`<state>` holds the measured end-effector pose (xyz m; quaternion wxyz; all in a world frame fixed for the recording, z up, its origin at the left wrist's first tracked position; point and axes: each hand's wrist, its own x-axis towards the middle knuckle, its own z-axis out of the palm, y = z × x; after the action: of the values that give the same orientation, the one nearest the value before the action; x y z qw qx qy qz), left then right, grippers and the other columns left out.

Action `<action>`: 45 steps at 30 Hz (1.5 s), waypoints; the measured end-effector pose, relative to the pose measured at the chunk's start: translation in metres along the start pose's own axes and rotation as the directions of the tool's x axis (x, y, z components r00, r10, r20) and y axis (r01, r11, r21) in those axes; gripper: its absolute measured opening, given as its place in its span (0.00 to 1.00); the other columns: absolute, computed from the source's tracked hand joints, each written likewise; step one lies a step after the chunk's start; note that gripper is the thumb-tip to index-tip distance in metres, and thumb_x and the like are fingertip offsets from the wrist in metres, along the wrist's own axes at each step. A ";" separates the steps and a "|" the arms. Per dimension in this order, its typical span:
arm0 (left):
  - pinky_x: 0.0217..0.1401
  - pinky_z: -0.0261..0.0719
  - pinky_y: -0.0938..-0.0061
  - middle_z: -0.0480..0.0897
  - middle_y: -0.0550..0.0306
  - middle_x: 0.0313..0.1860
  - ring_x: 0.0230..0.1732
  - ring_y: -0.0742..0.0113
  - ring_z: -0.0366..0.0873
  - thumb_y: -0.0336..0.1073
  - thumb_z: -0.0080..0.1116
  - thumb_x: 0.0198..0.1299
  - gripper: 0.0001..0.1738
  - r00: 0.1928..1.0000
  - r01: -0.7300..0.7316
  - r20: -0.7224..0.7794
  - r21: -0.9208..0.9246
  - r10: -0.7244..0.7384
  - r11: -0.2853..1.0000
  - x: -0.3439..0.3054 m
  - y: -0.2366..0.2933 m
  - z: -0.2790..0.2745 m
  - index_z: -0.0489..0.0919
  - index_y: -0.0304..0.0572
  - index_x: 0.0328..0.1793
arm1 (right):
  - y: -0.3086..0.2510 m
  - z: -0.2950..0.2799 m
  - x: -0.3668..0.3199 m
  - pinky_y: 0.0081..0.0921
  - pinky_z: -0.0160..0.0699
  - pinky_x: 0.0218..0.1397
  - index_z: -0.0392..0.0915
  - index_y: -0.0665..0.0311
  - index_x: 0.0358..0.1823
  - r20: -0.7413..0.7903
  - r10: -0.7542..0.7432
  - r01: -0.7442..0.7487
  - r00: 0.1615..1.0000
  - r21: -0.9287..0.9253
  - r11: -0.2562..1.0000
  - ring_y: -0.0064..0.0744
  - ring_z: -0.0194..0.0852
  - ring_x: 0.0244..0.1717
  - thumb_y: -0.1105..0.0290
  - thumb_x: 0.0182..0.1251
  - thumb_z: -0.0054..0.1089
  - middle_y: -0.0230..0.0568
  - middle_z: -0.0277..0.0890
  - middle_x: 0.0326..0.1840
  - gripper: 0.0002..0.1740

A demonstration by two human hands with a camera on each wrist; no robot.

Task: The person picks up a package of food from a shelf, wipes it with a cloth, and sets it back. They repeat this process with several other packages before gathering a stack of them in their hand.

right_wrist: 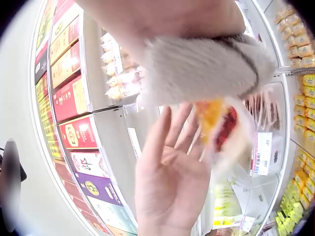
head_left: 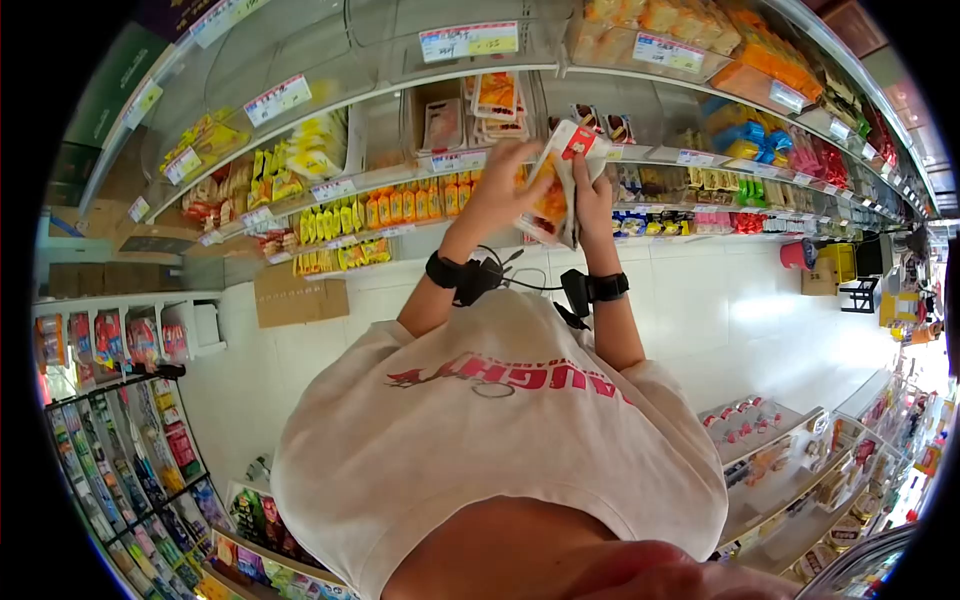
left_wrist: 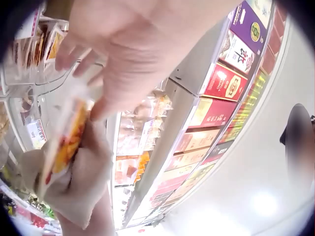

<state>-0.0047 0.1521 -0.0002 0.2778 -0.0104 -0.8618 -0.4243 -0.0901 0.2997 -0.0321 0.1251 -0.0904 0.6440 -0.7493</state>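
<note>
My right hand grips a flat snack packet, white with a red label and an orange-and-red picture. A pale grey cloth is bunched in the same hand, between palm and packet. The packet stands tilted in front of the shelf, blurred in both wrist views. My left hand is beside its left edge, with the fingers extended and parted; the right wrist view shows its palm and straight fingers. Similar flat packets lie in a shelf bin just behind the hands.
Shelves with clear bins and price tags curve around in front. Yellow and orange snack packs line the lower tier. A cardboard box sits on the floor to the left. Boxed goods fill a side shelf. More shelving stands behind.
</note>
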 end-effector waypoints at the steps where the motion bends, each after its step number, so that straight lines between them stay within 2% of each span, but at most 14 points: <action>1: 0.63 0.74 0.67 0.79 0.43 0.58 0.60 0.55 0.77 0.41 0.67 0.64 0.27 0.970 0.235 0.092 -0.139 -0.223 0.962 -0.002 0.006 -0.008 0.76 0.33 0.64 | 0.000 0.000 -0.002 0.23 0.72 0.34 0.83 0.70 0.43 0.004 0.056 -0.056 0.998 0.013 0.998 0.18 0.73 0.32 0.50 0.78 0.55 0.32 0.81 0.34 0.25; 3: 0.61 0.75 0.69 0.82 0.47 0.54 0.54 0.59 0.80 0.43 0.65 0.67 0.26 0.752 0.658 0.346 -0.332 -0.561 0.676 -0.007 0.016 -0.025 0.76 0.34 0.64 | -0.004 0.008 -0.004 0.23 0.73 0.40 0.82 0.72 0.45 0.002 0.066 -0.066 0.998 -0.019 0.998 0.17 0.72 0.37 0.51 0.77 0.57 0.32 0.82 0.36 0.25; 8: 0.44 0.74 0.70 0.83 0.55 0.36 0.37 0.67 0.77 0.44 0.50 0.75 0.20 0.905 0.414 0.228 -0.277 -0.359 0.867 -0.031 -0.020 -0.025 0.78 0.28 0.49 | -0.004 0.035 -0.013 0.24 0.74 0.45 0.81 0.73 0.47 -0.029 -0.025 0.023 0.999 -0.080 0.997 0.20 0.73 0.41 0.52 0.77 0.56 0.35 0.82 0.41 0.25; 11: 0.37 0.71 0.71 0.77 0.60 0.28 0.31 0.70 0.71 0.43 0.50 0.75 0.18 0.907 0.386 0.024 -0.452 -0.421 0.804 -0.042 -0.021 -0.034 0.78 0.30 0.46 | 0.004 0.029 -0.002 0.25 0.76 0.46 0.72 0.71 0.60 -0.217 0.141 -0.109 0.966 0.151 0.983 0.25 0.75 0.46 0.49 0.76 0.56 0.38 0.78 0.51 0.29; 13: 0.30 0.63 0.76 0.72 0.66 0.25 0.27 0.78 0.65 0.43 0.52 0.74 0.17 0.806 0.550 0.138 -0.534 -0.576 0.642 -0.048 -0.033 -0.049 0.79 0.33 0.43 | -0.014 0.041 -0.003 0.26 0.77 0.47 0.74 0.70 0.56 -0.255 0.145 -0.093 0.956 0.208 0.974 0.27 0.76 0.46 0.49 0.77 0.55 0.36 0.78 0.48 0.27; 17: 0.29 0.68 0.79 0.75 0.69 0.28 0.28 0.81 0.70 0.44 0.54 0.73 0.15 0.627 0.650 0.331 -0.721 -0.705 0.239 -0.056 -0.051 -0.072 0.82 0.40 0.49 | -0.020 0.079 -0.015 0.30 0.78 0.53 0.75 0.68 0.58 0.178 -0.058 0.113 0.982 -0.321 0.940 0.31 0.78 0.52 0.53 0.77 0.54 0.45 0.78 0.54 0.24; 21: 0.32 0.74 0.77 0.80 0.69 0.33 0.30 0.78 0.76 0.44 0.53 0.74 0.15 0.596 0.430 0.346 -0.900 -0.724 -0.076 -0.060 -0.086 -0.082 0.81 0.43 0.56 | 0.000 0.145 -0.044 0.47 0.65 0.72 0.74 0.67 0.66 0.654 -0.359 0.746 0.666 -0.593 0.303 0.46 0.66 0.73 0.59 0.74 0.56 0.49 0.72 0.70 0.25; 24: 0.38 0.79 0.76 0.84 0.65 0.42 0.37 0.74 0.81 0.44 0.50 0.75 0.16 0.649 0.330 0.365 -0.926 -0.668 -0.186 -0.059 -0.097 -0.099 0.79 0.44 0.59 | -0.008 0.148 -0.052 0.44 0.52 0.81 0.73 0.71 0.66 0.738 -0.209 0.753 0.641 -0.552 0.358 0.55 0.52 0.80 0.63 0.74 0.56 0.46 0.68 0.74 0.25; 28: 0.42 0.81 0.75 0.85 0.62 0.50 0.44 0.72 0.84 0.44 0.50 0.75 0.17 0.648 0.412 0.475 -0.876 -0.596 -0.251 -0.045 -0.098 -0.095 0.77 0.43 0.61 | -0.018 0.139 -0.052 0.43 0.55 0.80 0.75 0.68 0.65 0.698 -0.189 0.689 0.691 -0.557 0.464 0.52 0.52 0.81 0.68 0.74 0.56 0.45 0.69 0.74 0.22; 32: 0.41 0.82 0.73 0.84 0.60 0.45 0.40 0.70 0.84 0.44 0.50 0.74 0.16 0.644 0.500 0.478 -0.854 -0.597 -0.144 -0.028 -0.098 -0.075 0.79 0.42 0.57 | -0.022 0.125 -0.050 0.43 0.61 0.77 0.75 0.69 0.64 0.607 -0.258 0.631 0.752 -0.549 0.549 0.52 0.57 0.78 0.65 0.73 0.59 0.45 0.71 0.72 0.23; 35: 0.41 0.80 0.74 0.83 0.61 0.42 0.40 0.72 0.82 0.43 0.53 0.71 0.15 0.706 0.580 0.324 -0.775 -0.629 0.252 -0.011 -0.085 -0.072 0.80 0.40 0.51 | -0.026 0.113 -0.039 0.40 0.65 0.73 0.75 0.71 0.64 0.581 -0.302 0.626 0.756 -0.505 0.594 0.53 0.62 0.75 0.65 0.73 0.58 0.49 0.72 0.71 0.23; 40: 0.33 0.71 0.73 0.76 0.63 0.28 0.29 0.76 0.73 0.41 0.57 0.70 0.15 0.743 0.570 0.193 -0.685 -0.641 0.454 0.011 -0.098 -0.055 0.76 0.37 0.34 | -0.040 0.090 -0.016 0.42 0.75 0.54 0.79 0.74 0.52 0.536 -0.183 0.513 0.824 -0.571 0.640 0.62 0.75 0.52 0.63 0.73 0.59 0.63 0.78 0.52 0.18; 43: 0.28 0.70 0.76 0.79 0.63 0.28 0.29 0.79 0.73 0.39 0.59 0.69 0.12 0.825 0.544 0.054 -0.342 -0.562 0.766 0.028 -0.113 -0.062 0.83 0.37 0.42 | -0.032 0.075 0.002 0.45 0.74 0.41 0.79 0.74 0.41 0.543 -0.121 0.478 0.831 -0.584 0.656 0.66 0.75 0.38 0.58 0.74 0.58 0.65 0.77 0.36 0.20; 45: 0.28 0.65 0.77 0.78 0.65 0.26 0.27 0.80 0.68 0.38 0.60 0.69 0.13 0.836 0.510 -0.015 -0.343 -0.548 0.789 0.047 -0.113 -0.059 0.82 0.33 0.40 | -0.023 0.070 0.007 0.46 0.74 0.41 0.80 0.73 0.40 0.558 -0.137 0.479 0.819 -0.531 0.699 0.65 0.75 0.38 0.57 0.75 0.57 0.63 0.77 0.35 0.21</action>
<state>-0.0451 0.0259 -0.0311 0.1907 0.2103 -0.7307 -0.6209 -0.0778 0.2352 0.0017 0.1085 -0.4199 0.7854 -0.4416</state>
